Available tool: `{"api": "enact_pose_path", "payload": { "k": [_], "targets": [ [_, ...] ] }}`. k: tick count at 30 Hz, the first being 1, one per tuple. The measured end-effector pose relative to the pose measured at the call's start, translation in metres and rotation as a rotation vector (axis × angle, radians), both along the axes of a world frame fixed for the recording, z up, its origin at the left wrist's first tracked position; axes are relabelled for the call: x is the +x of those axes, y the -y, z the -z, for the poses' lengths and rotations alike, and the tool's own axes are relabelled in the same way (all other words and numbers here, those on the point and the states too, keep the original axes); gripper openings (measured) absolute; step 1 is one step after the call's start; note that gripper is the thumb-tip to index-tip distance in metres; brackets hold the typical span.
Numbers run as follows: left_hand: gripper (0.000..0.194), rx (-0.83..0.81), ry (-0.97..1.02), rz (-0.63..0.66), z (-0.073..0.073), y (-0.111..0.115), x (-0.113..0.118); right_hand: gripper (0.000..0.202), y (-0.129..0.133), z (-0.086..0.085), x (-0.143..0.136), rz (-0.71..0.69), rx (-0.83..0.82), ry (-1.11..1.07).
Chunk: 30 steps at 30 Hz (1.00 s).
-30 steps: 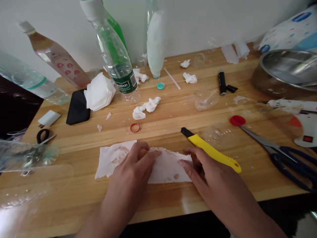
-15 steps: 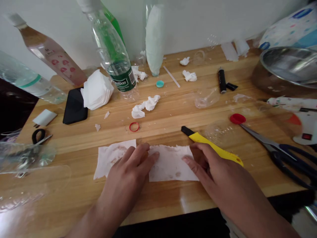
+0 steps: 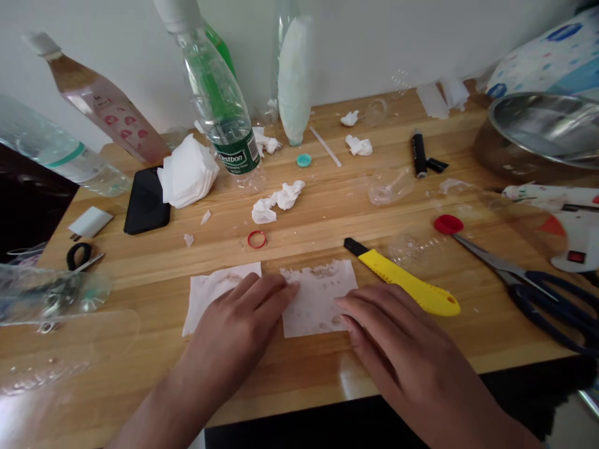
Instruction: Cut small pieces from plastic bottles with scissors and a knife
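Two flat, damp-stained pieces of white tissue lie side by side near the table's front edge. My left hand point(image 3: 246, 312) covers part of the left tissue piece point(image 3: 206, 296); its fingers are bent, with thumb and index finger closed on the left edge of the right tissue piece point(image 3: 313, 299). My right hand point(image 3: 402, 337) rests at that piece's right edge, fingers stretched out and tips touching it. What lies under both palms is hidden. Just beyond my right hand is a yellow utility knife point(image 3: 407, 280). A red ring point(image 3: 256, 239) lies beyond my left hand.
At the right are scissors point(image 3: 519, 274), a red cap point(image 3: 448, 224), a glue gun point(image 3: 568, 234) and a metal bowl point(image 3: 524, 149). Bottles, including a clear labelled one point(image 3: 234, 143), line the back. Folded tissues point(image 3: 189, 174) sit beside a black phone point(image 3: 147, 199). Cut plastic point(image 3: 47, 299) lies left.
The right tissue piece has turned slightly, its right side shifting left and up. My right hand's fingers have gone from bent around its edge to stretched over it. My left hand has barely moved.
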State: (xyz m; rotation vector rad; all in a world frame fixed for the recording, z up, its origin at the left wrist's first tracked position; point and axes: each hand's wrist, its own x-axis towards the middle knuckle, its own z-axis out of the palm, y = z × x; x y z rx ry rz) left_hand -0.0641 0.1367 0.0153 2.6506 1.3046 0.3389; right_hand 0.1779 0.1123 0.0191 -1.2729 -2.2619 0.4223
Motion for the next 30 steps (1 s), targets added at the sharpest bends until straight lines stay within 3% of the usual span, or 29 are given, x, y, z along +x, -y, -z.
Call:
{"api": "enact_pose_path", "payload": {
  "k": [7, 13, 16, 21, 30],
  "targets": [
    [0.021, 0.038, 0.023, -0.029, 0.002, -0.007, 0.007, 0.023, -0.003, 0.014, 0.003, -0.037, -0.017, 0.083],
    [0.015, 0.070, 0.054, -0.082, 0.006, -0.008, -0.005, 0.022, -0.003, 0.014, 0.005, -0.050, -0.017, 0.088],
    [0.024, 0.112, 0.089, -0.017, 0.003, -0.006, -0.009, 0.023, -0.004, 0.011, 0.004, -0.071, 0.010, 0.070],
    [0.035, 0.234, -0.029, 0.255, -0.001, -0.006, -0.004, 0.024, -0.008, 0.014, 0.001, -0.102, 0.033, 0.067],
    [0.075, 0.093, -0.070, 0.369, 0.011, -0.018, -0.013, 0.029, -0.018, 0.021, 0.007, -0.111, 0.022, 0.110]
  ]
}}
